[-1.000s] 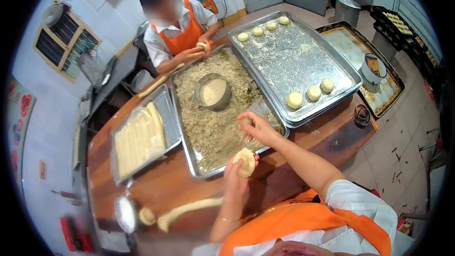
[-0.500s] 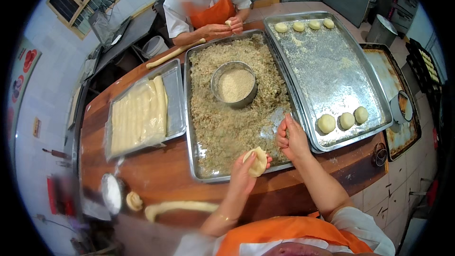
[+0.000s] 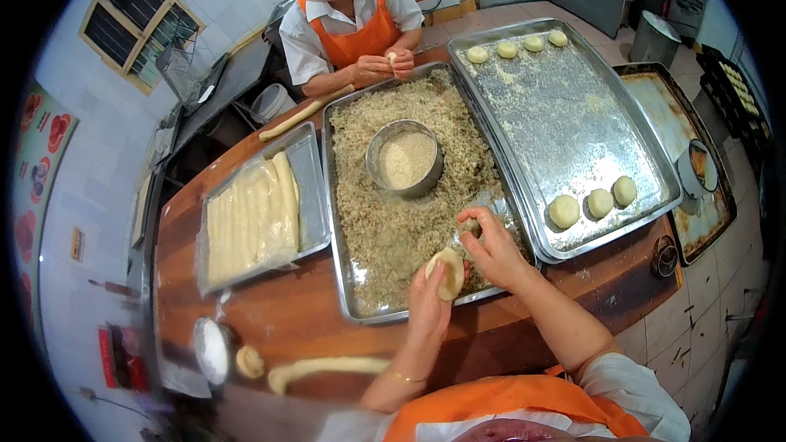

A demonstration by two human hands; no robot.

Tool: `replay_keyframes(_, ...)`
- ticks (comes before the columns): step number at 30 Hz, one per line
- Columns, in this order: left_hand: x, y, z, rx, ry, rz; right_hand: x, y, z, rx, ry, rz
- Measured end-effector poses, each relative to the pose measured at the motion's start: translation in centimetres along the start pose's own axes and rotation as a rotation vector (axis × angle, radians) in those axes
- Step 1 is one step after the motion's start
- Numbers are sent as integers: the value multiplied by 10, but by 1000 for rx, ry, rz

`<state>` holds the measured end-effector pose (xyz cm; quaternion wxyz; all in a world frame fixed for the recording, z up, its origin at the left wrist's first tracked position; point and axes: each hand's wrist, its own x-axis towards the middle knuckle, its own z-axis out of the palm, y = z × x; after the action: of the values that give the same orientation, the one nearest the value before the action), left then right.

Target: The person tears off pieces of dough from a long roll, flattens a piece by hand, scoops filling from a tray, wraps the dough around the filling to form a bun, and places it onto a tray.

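A dough round is gripped in the left hand, thumb laid on its face and fingers curled behind; it is held tilted over the near rim of the filling tray. A small greenish clump of filling is pinched in the curled fingers of the right hand, just beside the dough round. The two hands are kept close but apart. A metal pot is set in the tray. Seven dough balls are spread on the floured tray at right. On the left wall, a poster is printed with red shapes; lettering is too small to be read.
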<state>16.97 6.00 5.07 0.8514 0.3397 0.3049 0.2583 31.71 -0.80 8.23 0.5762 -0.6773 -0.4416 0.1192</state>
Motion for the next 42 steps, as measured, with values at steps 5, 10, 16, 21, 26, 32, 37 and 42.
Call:
replay_keyframes(5,8,6,11,-217,65,-92,-15,-5,11,-148,-102,-292)
replay_keyframes(10,16,7,18,-220,119,-84,-20,-24,12,-452,-75,-294)
replay_keyframes(16,17,2,11,-93,48,58,-16,-1,14,-40,-101,-73)
replay_keyframes(21,8,-3,14,-70,49,126,-19,4,19,-23,-31,-167)
replay_keyframes(26,18,-4,11,-39,-7,145,-22,1,20,-69,-25,-197)
replay_keyframes(32,11,21,10,164,-92,168,-25,14,43,48,45,-371)
replay_keyframes(37,27,3,-21,507,-135,355,-32,8,37,318,-48,-60)
replay_keyframes(42,13,27,37,316,-310,366,-19,-12,4,309,62,-34)
